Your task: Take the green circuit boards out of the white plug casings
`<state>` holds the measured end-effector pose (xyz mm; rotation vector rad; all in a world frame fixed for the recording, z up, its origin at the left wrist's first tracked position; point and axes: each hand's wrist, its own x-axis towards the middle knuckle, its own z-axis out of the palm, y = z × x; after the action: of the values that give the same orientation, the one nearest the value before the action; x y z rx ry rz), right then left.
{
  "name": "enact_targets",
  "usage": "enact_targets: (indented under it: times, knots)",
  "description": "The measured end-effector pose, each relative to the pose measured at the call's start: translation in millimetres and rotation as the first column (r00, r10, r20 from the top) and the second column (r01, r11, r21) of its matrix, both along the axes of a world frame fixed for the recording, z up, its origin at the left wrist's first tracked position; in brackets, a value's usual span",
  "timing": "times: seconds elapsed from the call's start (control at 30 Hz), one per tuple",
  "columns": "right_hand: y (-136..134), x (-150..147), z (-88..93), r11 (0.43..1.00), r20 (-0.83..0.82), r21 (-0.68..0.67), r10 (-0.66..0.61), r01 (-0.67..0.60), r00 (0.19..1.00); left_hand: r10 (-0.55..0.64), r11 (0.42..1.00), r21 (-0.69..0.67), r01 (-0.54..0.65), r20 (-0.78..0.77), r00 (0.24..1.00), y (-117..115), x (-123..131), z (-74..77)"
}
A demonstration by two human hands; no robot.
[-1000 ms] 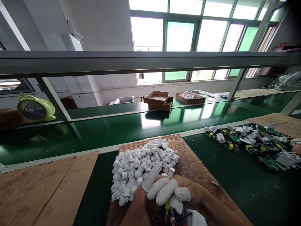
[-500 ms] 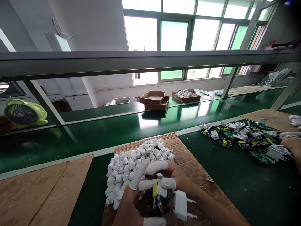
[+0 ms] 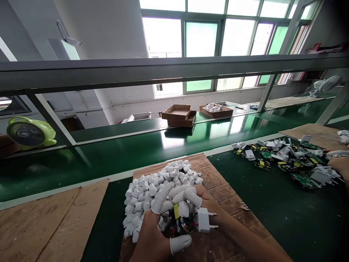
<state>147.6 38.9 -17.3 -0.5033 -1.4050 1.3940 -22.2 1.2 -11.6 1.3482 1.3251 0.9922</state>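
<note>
My left hand (image 3: 156, 231), in white finger cots, is wrapped around a small circuit board (image 3: 185, 226) with a yellow component and wires. On the board's right side hangs a white plug piece (image 3: 203, 220) with two metal pins pointing right. My right hand (image 3: 197, 196), also in finger cots, is closed over the board's upper edge, its fingertips at a small white piece (image 3: 183, 209) beside the yellow part. My fingers hide part of the board. Just behind both hands lies a pile of small white pieces (image 3: 144, 193) on cardboard (image 3: 226, 203).
Several circuit boards with white plugs (image 3: 283, 156) are heaped at the right, where another person's hand (image 3: 339, 162) reaches in. Cardboard boxes (image 3: 181, 122) stand beyond the green conveyor (image 3: 131, 143). A green fan (image 3: 29, 133) is at the left, below a metal beam (image 3: 109, 74).
The board and its plug have moved slightly up and left, and the plug has turned more upright. My right fingers have shifted over the board's top; my left thumb has risen.
</note>
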Motion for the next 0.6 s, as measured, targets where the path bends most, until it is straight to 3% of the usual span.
enact_targets:
  times: [0.1, 0.23, 0.4, 0.53, 0.6]
  knots:
    - [-0.3, 1.0, -2.9, 0.996, -0.005, -0.07, 0.054, -0.054, 0.999, 0.0, 0.998, 0.055, 0.002, -0.04, 0.999, 0.1, -0.8, -0.6]
    - [-2.4, -1.3, -5.4, 0.985, -0.002, -0.159, 0.063, -0.063, 0.998, 0.056, 0.996, 0.084, -0.044, -0.158, 0.986, -0.5, 2.4, 9.8]
    - [-2.9, -6.1, -5.7, 0.972, -0.078, -0.234, -0.027, 0.008, 0.997, -0.052, 0.992, 0.115, 0.06, -0.074, 0.996, 1.4, 10.0, 25.3]
    - [1.1, -4.9, -6.4, 0.975, -0.102, -0.219, 0.012, -0.035, 0.995, -0.107, 0.988, 0.104, 0.113, -0.064, 0.992, 1.0, 11.3, 30.0]
    - [2.7, -3.3, -6.3, 0.975, -0.074, -0.22, 0.025, -0.04, 0.997, -0.065, 0.992, 0.104, 0.078, -0.122, 0.99, -0.7, 9.9, 29.8]
